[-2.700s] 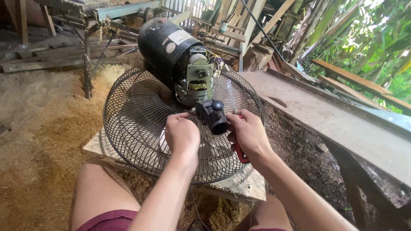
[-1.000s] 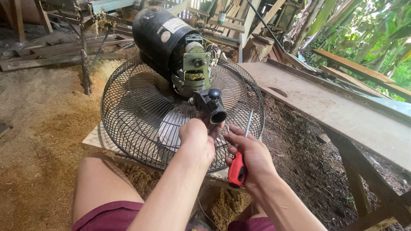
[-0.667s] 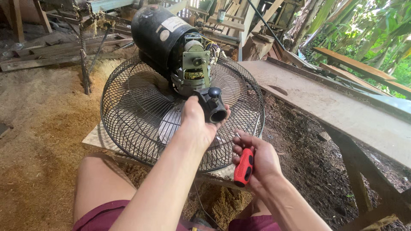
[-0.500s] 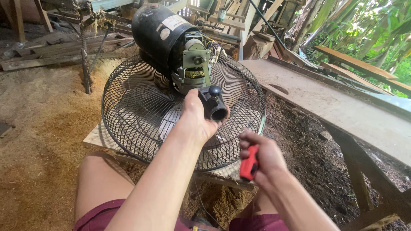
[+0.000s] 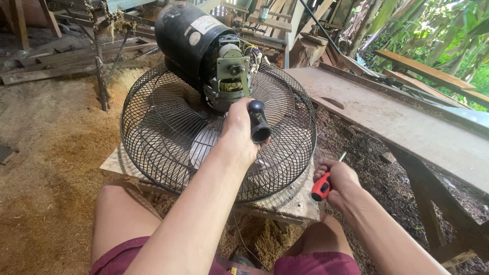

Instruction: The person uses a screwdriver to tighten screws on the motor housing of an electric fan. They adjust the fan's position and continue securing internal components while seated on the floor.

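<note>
Left hand: my left hand (image 5: 238, 133) is up at the back of the fan, fingers curled round the black neck piece (image 5: 258, 122), which sticks out from under the motor with its open end toward me.
Right hand: my right hand (image 5: 337, 178) hangs low, just off the right edge of the board, fist closed tight on a screwdriver.
Screwdriver: the screwdriver (image 5: 323, 185) has a red handle with a black band; the handle pokes out of the bottom of my fist and a short bit of the metal shaft shows above my knuckles, tilted up to the right. It touches nothing but my hand and is well apart from the fan.
Fan: the fan lies face down, its round black wire guard (image 5: 168, 127) spread flat over the board, pale blades showing through the wires.
Motor: the black motor housing (image 5: 186, 35) stands up from the middle of the guard, with a bare green metal gear box (image 5: 232, 71) and a bunch of coloured wires on the side facing me, just above my left hand.
Board: a pale wooden board (image 5: 298, 206) carries the fan; the guard overhangs its left and far edges, and its near right corner is bare.
Ground: sawdust (image 5: 51, 153) lies thick to the left of the board, dark soil to the right.
Bench: a long grey plank bench (image 5: 407, 122) runs along the right side, near my right hand.
Legs: my bare knees sit at the near edge of the board, in dark red shorts (image 5: 122, 257).
</note>
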